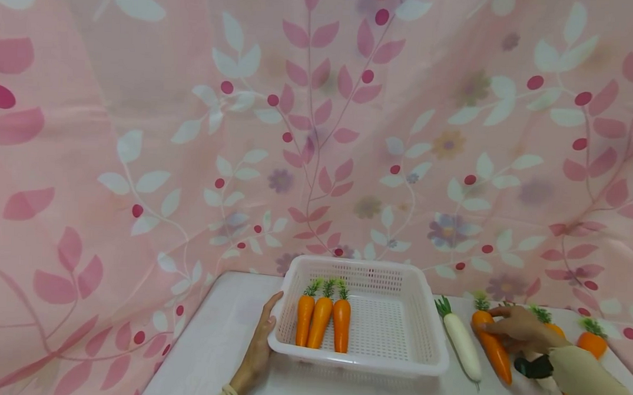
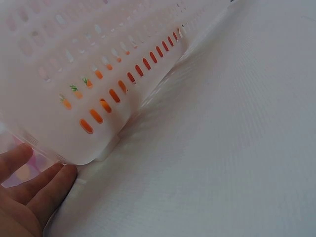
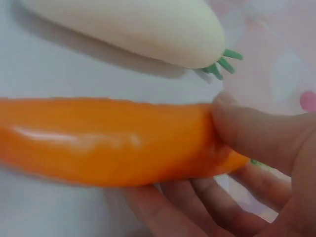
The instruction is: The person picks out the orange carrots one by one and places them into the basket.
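Note:
In the head view, my right hand (image 1: 520, 327) grips the upper part of an orange carrot (image 1: 497, 358) lying on the table at the right. The right wrist view shows the thumb on one side of this carrot (image 3: 98, 140) and the fingers on the other. A white radish (image 1: 464, 345) with green stubs lies just left of it. My left hand (image 1: 259, 342) touches the left side of a white plastic basket (image 1: 362, 361), its fingers against the outer wall near a corner. Inside, three carrots (image 1: 320, 322) lie side by side at the left, leafy tops toward the back.
Beyond my right hand lie more carrots, one partly covered (image 1: 556, 329) and one near the right edge (image 1: 592, 345). A pale object (image 1: 547, 383) is mostly hidden under the right wrist. A pink flowered curtain (image 1: 319, 133) hangs behind the white table (image 1: 210, 334).

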A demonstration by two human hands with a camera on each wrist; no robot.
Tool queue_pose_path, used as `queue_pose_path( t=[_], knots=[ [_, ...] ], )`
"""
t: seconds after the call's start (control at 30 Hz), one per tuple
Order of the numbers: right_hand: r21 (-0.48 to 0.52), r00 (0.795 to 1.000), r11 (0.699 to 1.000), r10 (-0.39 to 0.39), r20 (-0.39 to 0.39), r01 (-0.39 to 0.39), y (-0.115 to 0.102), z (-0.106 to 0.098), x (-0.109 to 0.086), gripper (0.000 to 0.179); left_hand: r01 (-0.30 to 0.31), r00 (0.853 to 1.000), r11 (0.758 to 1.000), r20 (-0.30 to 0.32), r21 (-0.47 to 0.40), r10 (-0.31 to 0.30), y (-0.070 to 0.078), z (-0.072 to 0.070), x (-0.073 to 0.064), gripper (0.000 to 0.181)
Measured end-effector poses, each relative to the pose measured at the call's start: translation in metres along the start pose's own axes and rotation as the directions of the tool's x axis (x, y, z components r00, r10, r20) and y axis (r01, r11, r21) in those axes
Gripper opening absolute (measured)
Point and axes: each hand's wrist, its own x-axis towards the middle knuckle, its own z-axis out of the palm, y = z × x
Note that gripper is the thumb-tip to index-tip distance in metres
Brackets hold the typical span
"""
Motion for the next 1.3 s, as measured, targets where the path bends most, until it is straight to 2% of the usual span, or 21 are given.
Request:
queue_pose_path(
  t=[0.1,0.2,0.37,0.6,0.7,0.83,0.93,1.1,1.2,1.3],
  knots=[
    [0.147,0.998,0.989,0.021,0.067,-0.031,0.001,-0.004,0.0,0.08,0.007,1.0,1.0,-0.003,0.001,-0.007,-0.001,0.0,-0.001,0.054],
    [0.285,0.992,0.957,0.029,0.122,-0.063,0.002,-0.007,-0.001,0.079,0.003,1.0,1.0,-0.009,0.006,-0.003,-0.002,0.0,-0.002,0.054],
    [0.41,0.986,0.908,0.014,0.166,-0.081,0.003,-0.011,0.001,0.083,0.003,1.0,1.0,-0.014,0.004,-0.003,-0.004,0.0,-0.003,0.054],
    [0.428,0.993,0.902,-0.001,0.12,-0.051,-0.005,-0.013,-0.001,0.082,0.02,1.0,0.999,-0.001,-0.028,-0.02,-0.004,0.001,-0.003,0.054],
    [0.429,0.992,0.903,-0.034,0.123,-0.022,-0.01,-0.015,-0.003,0.074,0.026,1.0,0.999,0.003,-0.022,-0.026,-0.004,0.001,-0.003,0.055],
    [0.419,0.982,0.907,-0.103,0.157,0.028,-0.016,-0.016,-0.007,0.055,0.023,1.0,1.0,0.004,-0.011,-0.023,-0.003,0.001,-0.003,0.055],
    [0.419,0.981,0.907,-0.11,0.162,0.032,-0.021,-0.014,-0.007,0.047,0.02,1.0,1.0,0.004,-0.01,-0.02,-0.002,0.001,-0.003,0.055],
    [0.427,0.985,0.904,-0.084,0.149,0.013,-0.032,-0.009,-0.008,0.052,0.024,1.0,1.0,0.007,-0.014,-0.024,-0.002,0.0,-0.003,0.055],
    [0.428,0.98,0.903,-0.109,0.166,0.028,-0.038,-0.009,-0.01,0.047,0.025,1.0,1.0,0.002,-0.017,-0.025,-0.003,0.0,-0.003,0.055],
    [0.438,0.964,0.896,-0.17,0.204,0.066,-0.043,-0.011,-0.011,0.037,0.027,1.0,0.999,-0.006,-0.021,-0.027,-0.002,0.001,-0.003,0.054]
  ],
)
